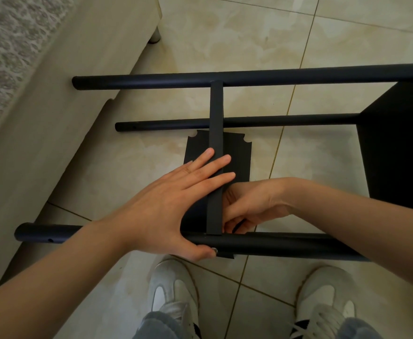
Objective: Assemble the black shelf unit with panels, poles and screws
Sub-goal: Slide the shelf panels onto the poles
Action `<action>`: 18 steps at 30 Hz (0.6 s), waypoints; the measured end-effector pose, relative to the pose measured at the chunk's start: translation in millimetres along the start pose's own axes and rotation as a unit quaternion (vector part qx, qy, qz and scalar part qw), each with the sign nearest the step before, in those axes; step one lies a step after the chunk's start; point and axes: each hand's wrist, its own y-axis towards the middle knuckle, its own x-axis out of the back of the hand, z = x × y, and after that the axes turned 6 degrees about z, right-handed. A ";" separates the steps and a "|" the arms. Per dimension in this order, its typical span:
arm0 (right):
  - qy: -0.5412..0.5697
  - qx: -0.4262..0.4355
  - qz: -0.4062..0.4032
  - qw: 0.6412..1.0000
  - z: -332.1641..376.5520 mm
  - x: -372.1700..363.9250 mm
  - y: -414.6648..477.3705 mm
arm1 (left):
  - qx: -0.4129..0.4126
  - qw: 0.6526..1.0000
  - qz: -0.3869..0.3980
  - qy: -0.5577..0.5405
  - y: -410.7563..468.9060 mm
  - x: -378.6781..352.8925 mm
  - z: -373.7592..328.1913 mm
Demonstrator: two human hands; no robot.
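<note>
The shelf unit lies on its side on the floor (323, 45) in front of your feet, its poles running left to right into the end panel (401, 155) on the right. The panel (216, 113) you are fitting stands on edge, spanning from the far pole (151, 80) across the middle pole (286, 119) to the near pole (286, 245). A loose panel (193, 148) lies flat below it. Expect the panel to be stiff and fairly light. Standing on its thin edge, it will likely tip or slide along the smooth round poles until it is screwed down, so brace it low, close to the joint. The poles look rigid and should take a firm grip, but they may roll. The screw (214, 250) is small and easily dropped. Your left hand (176, 204) lies flat, fingers straight and spread across the panel's edge, thumb reaching down to press on the screw at the front of the near pole. Your right hand (252, 206) is tucked just behind the panel above the near pole, wrist bent and fingers curled inward. You may have something dark pinched there, but I cannot tell what, or whether anything is held at all.
</note>
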 end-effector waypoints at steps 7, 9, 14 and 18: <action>0.002 0.008 0.013 1.000 0.6 6.6 -6.4 | 0.000 1.000 -0.001 0.001 0.1 -0.2 0.6; -0.013 0.000 -0.002 1.000 2.2 5.8 -4.3 | 0.001 1.000 -0.001 0.001 -0.2 -0.6 0.6; -0.032 -0.004 0.001 0.999 8.5 3.6 -0.6 | -0.001 1.000 -0.003 0.002 -0.2 -0.8 0.7; -0.010 -0.005 0.020 1.000 8.4 8.9 -3.1 | -0.001 1.000 -0.002 -0.002 -0.3 -0.6 0.5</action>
